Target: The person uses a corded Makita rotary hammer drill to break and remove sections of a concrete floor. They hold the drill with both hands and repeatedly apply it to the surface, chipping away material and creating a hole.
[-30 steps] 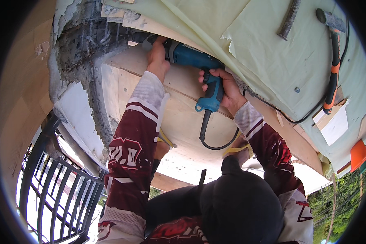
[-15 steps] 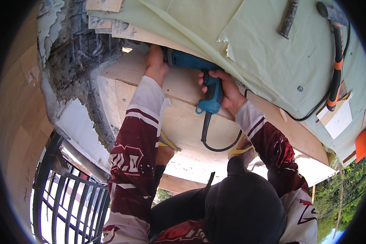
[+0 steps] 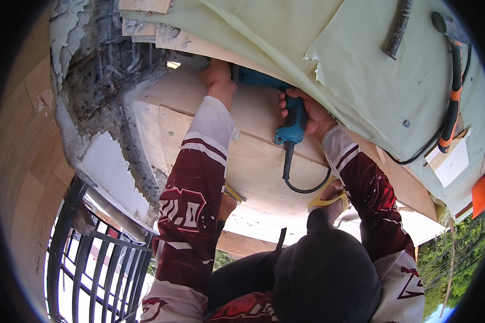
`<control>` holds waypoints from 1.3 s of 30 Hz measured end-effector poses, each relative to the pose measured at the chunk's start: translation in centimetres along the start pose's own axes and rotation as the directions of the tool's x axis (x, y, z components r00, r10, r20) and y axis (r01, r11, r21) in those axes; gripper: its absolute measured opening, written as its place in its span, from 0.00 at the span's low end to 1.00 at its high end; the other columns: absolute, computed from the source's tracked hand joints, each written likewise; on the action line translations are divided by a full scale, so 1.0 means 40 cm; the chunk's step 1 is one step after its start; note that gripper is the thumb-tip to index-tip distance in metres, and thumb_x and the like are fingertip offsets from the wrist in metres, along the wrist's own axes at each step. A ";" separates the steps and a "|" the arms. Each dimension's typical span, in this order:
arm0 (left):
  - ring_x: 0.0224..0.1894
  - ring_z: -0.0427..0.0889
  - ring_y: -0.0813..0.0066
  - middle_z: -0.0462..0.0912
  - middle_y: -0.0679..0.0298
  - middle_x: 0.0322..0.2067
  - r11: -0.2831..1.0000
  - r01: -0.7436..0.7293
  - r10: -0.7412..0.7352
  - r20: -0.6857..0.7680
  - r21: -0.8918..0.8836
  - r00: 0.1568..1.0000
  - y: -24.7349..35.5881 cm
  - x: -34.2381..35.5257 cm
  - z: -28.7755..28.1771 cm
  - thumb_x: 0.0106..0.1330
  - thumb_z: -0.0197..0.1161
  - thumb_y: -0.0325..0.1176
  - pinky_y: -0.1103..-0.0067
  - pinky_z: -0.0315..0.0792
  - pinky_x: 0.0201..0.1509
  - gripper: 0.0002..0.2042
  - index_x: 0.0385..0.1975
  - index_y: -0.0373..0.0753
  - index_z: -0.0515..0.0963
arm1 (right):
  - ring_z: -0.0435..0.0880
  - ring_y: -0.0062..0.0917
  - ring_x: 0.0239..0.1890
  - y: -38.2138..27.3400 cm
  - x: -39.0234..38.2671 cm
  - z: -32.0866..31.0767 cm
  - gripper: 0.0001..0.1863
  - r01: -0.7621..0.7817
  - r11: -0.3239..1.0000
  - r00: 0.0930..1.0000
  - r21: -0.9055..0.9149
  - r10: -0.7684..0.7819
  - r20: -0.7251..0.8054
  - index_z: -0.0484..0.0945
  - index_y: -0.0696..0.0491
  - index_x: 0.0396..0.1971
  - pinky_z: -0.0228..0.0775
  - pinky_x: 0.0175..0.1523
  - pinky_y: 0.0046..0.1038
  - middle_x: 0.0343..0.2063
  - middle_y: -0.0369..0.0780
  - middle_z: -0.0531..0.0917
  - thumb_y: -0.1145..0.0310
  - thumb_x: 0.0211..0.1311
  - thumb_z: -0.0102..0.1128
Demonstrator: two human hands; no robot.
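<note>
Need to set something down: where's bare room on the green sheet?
Bare green sheet lies between the dark rod and hammer, above the grey lump. Crowded: by the black cable and white card, and around left hand, right hand and power tool.

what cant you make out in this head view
All in the head view:
Blue power tool: front end hidden by the left hand and wooden board.
Left hand: fingertips hidden under the board, so its grip can't be told.
Tool cord: partly hidden behind the right sleeve.
Dark rod: upper end cut off by the top edge.
</note>
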State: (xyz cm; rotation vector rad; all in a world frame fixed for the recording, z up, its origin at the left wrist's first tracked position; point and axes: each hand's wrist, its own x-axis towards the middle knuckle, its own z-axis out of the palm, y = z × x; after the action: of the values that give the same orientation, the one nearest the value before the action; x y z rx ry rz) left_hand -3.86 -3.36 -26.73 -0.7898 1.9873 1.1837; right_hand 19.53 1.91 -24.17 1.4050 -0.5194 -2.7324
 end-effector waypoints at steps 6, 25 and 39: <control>0.58 0.75 0.63 0.77 0.58 0.62 0.998 -0.001 0.001 -0.001 -0.066 1.000 -0.003 0.018 0.010 0.63 0.70 0.53 0.65 0.68 0.62 0.36 0.62 0.30 0.70 | 0.81 0.26 0.31 -0.026 0.020 -0.001 0.06 -0.046 0.996 0.998 -0.080 0.042 -0.049 0.75 0.56 0.37 0.81 0.33 0.29 0.31 0.39 0.80 0.70 0.66 0.62; 0.65 0.72 0.58 0.71 0.59 0.68 0.996 0.043 -0.024 0.241 -0.072 0.970 0.046 0.150 -0.028 0.67 0.65 0.53 0.62 0.66 0.66 0.36 0.71 0.40 0.65 | 0.83 0.27 0.31 -0.029 0.016 0.068 0.11 0.117 0.976 0.992 -0.183 -0.122 -0.019 0.76 0.61 0.43 0.83 0.33 0.28 0.34 0.42 0.82 0.70 0.66 0.59; 0.62 0.73 0.60 0.71 0.54 0.66 0.995 -0.029 0.050 0.238 -0.090 0.970 0.059 0.069 -0.012 0.68 0.63 0.48 0.62 0.69 0.61 0.33 0.68 0.33 0.67 | 0.81 0.30 0.28 0.027 0.016 0.031 0.10 0.051 0.997 0.997 -0.054 -0.054 -0.059 0.76 0.57 0.41 0.80 0.33 0.31 0.31 0.42 0.81 0.68 0.64 0.60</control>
State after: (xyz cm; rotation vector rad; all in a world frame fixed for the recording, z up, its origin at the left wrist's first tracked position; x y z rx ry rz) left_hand -7.43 -3.26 -27.62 -0.6187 1.7711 1.3295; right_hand 18.01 1.13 -23.67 1.5040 -0.4101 -2.7123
